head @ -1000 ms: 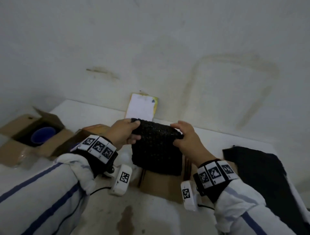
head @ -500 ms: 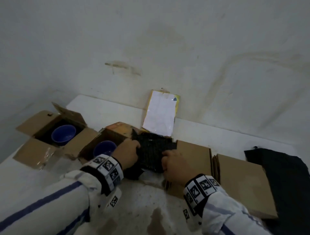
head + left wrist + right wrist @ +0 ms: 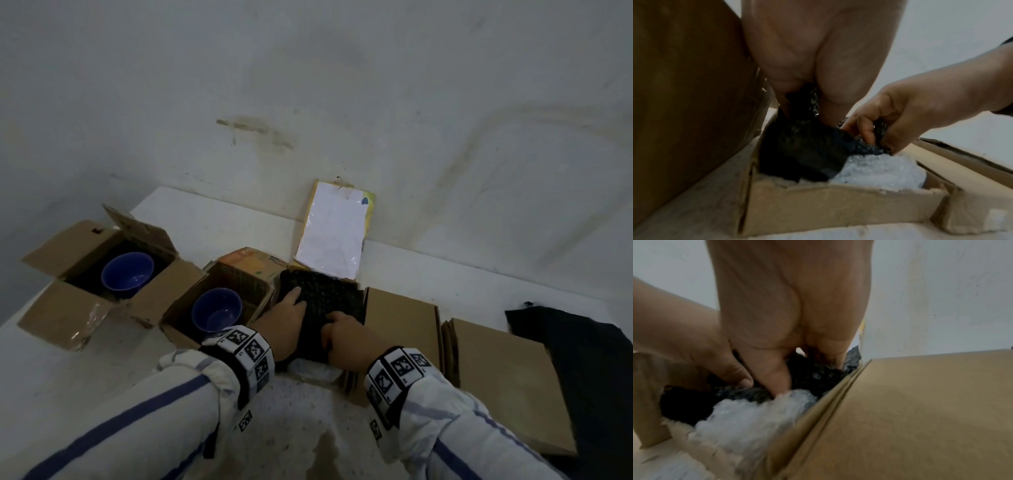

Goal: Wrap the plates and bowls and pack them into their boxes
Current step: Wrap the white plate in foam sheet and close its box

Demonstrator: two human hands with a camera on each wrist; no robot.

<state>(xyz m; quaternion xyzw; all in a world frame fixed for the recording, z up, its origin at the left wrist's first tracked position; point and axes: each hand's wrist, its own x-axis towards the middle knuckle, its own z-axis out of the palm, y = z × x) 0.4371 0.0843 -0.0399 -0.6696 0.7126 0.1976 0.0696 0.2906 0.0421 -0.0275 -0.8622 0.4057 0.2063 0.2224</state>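
Observation:
A bundle wrapped in black bubble wrap (image 3: pixel 325 299) sits low in an open cardboard box (image 3: pixel 838 204) at the table's middle, on white bubble wrap (image 3: pixel 879 172). My left hand (image 3: pixel 291 308) grips the bundle's left side, the black wrap (image 3: pixel 803 151) caught between thumb and fingers. My right hand (image 3: pixel 334 325) pinches the bundle's near right edge with curled fingers (image 3: pixel 865 129); its thumb (image 3: pixel 774 376) digs into the black wrap (image 3: pixel 813 374) beside the white wrap (image 3: pixel 748 415). What is wrapped inside is hidden. Two blue bowls (image 3: pixel 127 274) (image 3: pixel 216 310) stand unwrapped in open boxes at the left.
Flat folded cardboard boxes (image 3: pixel 400 322) (image 3: pixel 507 383) lie right of the hands. A black sheet (image 3: pixel 582 359) lies at the far right. A white and yellow pad (image 3: pixel 334 236) leans on the wall behind. The table's left corner (image 3: pixel 161 205) is close to the bowl boxes.
Both hands have lowered the black bundle from chest height down into the middle box. The head view has tipped down and left, bringing both bowl boxes into sight.

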